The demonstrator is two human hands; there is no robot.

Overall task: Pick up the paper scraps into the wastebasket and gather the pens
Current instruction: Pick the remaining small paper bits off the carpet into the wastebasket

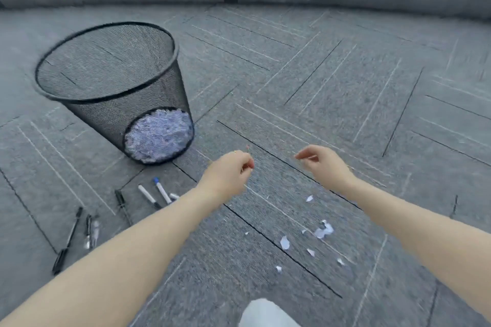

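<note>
Scrap pickup partly done, pens not yet gathered

A pile of paper lies in the wastebasket; several paper scraps lie on the carpet well right of it, pens scattered just below it. Left hand curled, contents unclear; right hand loosely curled, apparently empty.

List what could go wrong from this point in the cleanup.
1. The small white paper scraps lie scattered on grey carpet; the tiniest could be missed.
2. The black wire-mesh wastebasket stands apart from them, so carried scraps might drop.
3. The loose pens and markers might roll when gathered.
</note>
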